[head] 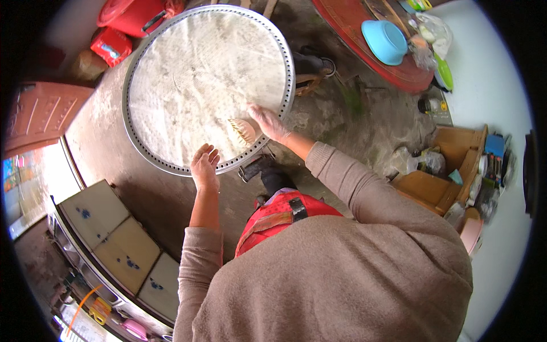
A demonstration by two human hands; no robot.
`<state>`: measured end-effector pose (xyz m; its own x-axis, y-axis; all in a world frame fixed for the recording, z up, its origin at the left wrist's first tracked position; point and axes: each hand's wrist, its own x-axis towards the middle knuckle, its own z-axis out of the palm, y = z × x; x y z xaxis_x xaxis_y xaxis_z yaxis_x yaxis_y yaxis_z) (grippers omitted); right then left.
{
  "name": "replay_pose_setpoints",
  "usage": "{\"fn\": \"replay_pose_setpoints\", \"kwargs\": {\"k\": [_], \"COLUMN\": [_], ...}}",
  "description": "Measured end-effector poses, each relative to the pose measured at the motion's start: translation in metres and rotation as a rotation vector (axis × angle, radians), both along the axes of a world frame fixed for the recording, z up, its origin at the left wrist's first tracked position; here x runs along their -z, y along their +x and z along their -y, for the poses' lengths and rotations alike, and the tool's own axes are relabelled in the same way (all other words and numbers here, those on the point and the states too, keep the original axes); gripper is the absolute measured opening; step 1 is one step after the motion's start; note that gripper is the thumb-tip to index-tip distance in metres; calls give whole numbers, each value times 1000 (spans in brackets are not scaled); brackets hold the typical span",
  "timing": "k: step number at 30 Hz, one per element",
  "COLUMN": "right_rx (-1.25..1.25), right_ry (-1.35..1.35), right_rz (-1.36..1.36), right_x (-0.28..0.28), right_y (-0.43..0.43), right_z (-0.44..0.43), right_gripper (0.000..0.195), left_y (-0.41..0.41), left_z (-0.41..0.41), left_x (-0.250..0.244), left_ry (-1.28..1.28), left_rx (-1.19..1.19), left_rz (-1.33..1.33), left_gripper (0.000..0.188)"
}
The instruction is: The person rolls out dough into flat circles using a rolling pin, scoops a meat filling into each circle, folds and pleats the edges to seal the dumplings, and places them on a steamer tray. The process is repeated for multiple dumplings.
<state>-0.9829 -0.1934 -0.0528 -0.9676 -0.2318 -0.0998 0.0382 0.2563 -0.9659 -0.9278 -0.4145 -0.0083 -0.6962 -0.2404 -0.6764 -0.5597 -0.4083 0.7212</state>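
A large round metal steamer tray [289,81] with a perforated rim lies before me, lined with a pale cloth [192,72] dusted in what looks like flour. Pleated dough dumplings [243,131] rest on the cloth close to the near right rim; they sit tight together, so I cannot tell their number. My right hand [268,121] is just right of them, fingers extended and holding nothing. Over the near rim, my left hand [205,167] is raised with fingers apart and empty. Whitish powder marks the hands.
Back right, a red round tabletop [342,21] carries a light blue basin [384,42] and plastic bags. A red lidded bucket [128,17] stands beyond the tray at left. White-fronted cabinets [124,252] line the lower left. Wooden furniture [431,188] with bagged items stands right.
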Motion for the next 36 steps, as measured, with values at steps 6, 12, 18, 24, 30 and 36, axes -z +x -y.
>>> {"fn": "replay_pose_setpoints", "kwargs": {"k": [6,12,18,24,30,36], "right_rx": [497,947,1501,1860,2965,3141], "right_ry": [-451,204,406,668,-81,-24], "right_rz": [81,-146,96,822,-166,179], "right_x": [-46,-97,-66,-89,6,-71], "right_y": [47,209,466,690,890,960], "right_z": [-74,-116,-115,-55,62,167], "right_gripper": [21,31,22,31,28,23], "left_y": [3,23,129,267,442,567], "left_z": [0,-54,-176,-251,-288,-300], "left_x": [-38,-49,-76,-89,-125,-105], "left_ry": [90,40,445,585,526,474], "left_rx": [191,833,1249,1712,2132,2371], "left_rz": [-46,-307,-121,64,31,186], "left_gripper": [34,36,34,34,39,35]}}
